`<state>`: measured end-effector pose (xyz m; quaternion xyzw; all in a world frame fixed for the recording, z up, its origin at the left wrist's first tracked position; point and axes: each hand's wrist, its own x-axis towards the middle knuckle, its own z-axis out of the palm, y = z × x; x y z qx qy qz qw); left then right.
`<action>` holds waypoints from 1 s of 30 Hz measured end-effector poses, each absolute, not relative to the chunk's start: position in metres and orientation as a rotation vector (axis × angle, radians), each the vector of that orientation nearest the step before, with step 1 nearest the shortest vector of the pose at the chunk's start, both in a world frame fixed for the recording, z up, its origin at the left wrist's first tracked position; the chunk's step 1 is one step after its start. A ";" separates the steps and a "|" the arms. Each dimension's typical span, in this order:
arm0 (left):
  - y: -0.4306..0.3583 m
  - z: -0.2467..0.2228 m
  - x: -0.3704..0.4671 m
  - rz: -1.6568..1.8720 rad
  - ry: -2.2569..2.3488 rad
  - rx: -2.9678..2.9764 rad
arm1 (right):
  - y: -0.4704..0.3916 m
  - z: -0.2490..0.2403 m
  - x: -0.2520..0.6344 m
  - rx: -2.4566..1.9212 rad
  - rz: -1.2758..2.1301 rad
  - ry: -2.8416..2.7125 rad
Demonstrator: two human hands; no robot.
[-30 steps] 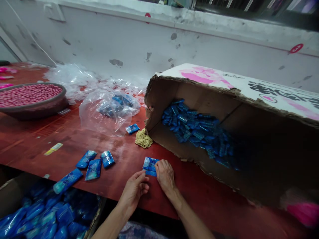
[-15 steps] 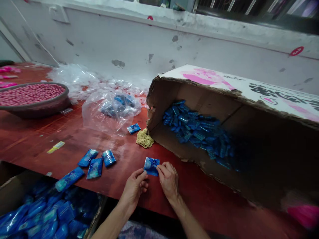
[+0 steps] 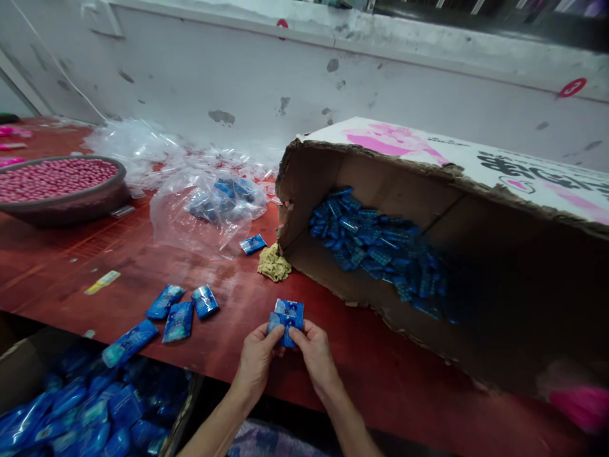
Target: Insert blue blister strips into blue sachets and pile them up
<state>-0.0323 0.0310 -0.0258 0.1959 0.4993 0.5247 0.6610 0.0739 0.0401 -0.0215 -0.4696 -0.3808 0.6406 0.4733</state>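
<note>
Between my two hands is a blue printed packet (image 3: 288,319), held by its near part low over the red table. My left hand (image 3: 257,355) pinches its left side, thumb on top. From the right, my right hand (image 3: 313,353) grips it the same way, both thumbs close together. A line across the middle parts the packet's upper and lower halves; whether it is one piece or two I cannot tell. To the left, several blue packets (image 3: 178,322) lie loose on the table. A bundle of yellowish bands (image 3: 275,263) sits just beyond my hands.
An open cardboard box (image 3: 380,143) on its side at right holds many small blue packets (image 3: 375,238). A bowl (image 3: 71,206) of pink beads stands far left, near clear plastic bags (image 3: 200,209). Below the table edge, another box holds blue packages (image 3: 95,406).
My hands have drawn together on the packet, both thumbs now on its near part. Before, my right hand held its right edge and my left fingers were at its lower left corner.
</note>
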 end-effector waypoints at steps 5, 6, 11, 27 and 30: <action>0.034 -0.028 -0.031 1.174 1.129 0.509 | 0.035 -0.030 0.065 -1.220 1.487 -0.905; 0.034 -0.028 -0.030 1.173 1.134 0.512 | 0.034 -0.032 0.064 -1.245 1.464 -0.907; 0.038 -0.032 -0.028 1.146 1.154 0.510 | 0.032 -0.039 0.062 -1.379 1.310 -0.989; 0.046 -0.027 -0.023 1.026 1.154 0.441 | 0.032 -0.050 0.059 -1.445 1.237 -0.941; 0.047 -0.028 -0.019 1.012 1.143 0.449 | 0.032 -0.045 0.062 -1.437 1.229 -0.924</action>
